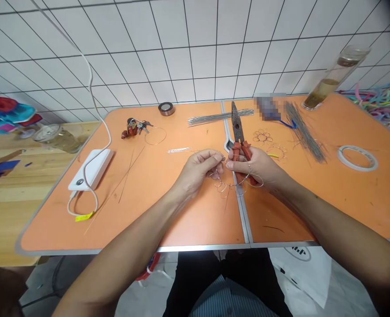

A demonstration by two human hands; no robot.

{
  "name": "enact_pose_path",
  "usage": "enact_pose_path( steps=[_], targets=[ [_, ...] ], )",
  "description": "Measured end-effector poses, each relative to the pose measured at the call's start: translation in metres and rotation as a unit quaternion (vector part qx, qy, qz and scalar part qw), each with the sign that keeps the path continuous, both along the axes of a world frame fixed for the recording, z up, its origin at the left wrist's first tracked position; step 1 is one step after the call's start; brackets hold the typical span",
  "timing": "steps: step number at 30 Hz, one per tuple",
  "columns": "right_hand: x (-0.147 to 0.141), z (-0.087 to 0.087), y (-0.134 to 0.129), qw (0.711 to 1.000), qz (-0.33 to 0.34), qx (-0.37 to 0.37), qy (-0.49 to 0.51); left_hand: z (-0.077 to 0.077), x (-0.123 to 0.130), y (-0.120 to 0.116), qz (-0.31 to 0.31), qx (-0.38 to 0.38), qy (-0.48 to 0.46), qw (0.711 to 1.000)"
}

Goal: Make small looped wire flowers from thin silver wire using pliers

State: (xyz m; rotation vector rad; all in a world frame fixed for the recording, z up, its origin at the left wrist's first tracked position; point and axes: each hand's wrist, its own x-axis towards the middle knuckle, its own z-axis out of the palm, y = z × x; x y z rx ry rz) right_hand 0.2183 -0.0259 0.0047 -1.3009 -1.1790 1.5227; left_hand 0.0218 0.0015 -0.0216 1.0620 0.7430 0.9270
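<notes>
Looped silver wire (232,186) is pinched by left fingertips (222,157); red-handled steel pliers (237,127) are gripped by right fingers (237,165), partly hidden.

The right hand (259,167) partly hides the pliers (237,125) at their handles

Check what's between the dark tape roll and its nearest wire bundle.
Bare orange tabletop between the dark tape roll and wire bundle, head view.
</notes>
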Motion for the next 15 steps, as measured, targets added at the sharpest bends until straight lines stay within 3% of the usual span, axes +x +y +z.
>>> enact_pose_path(
  steps=[6, 15],
  targets=[
    [0.0013, -0.0069, 0.0028, 1.000, 0.014, 0.000, -0.024, -0.0004, -0.0017, 0.0011, 0.009, 0.011, 0.019, 1.000],
    [-0.0002, -0.0029, -0.0003, 0.999, 0.003, -0.022, -0.026, -0.0047, -0.0029, 0.0033, 0.035, 0.041, 0.054, 0.997]
  ],
)
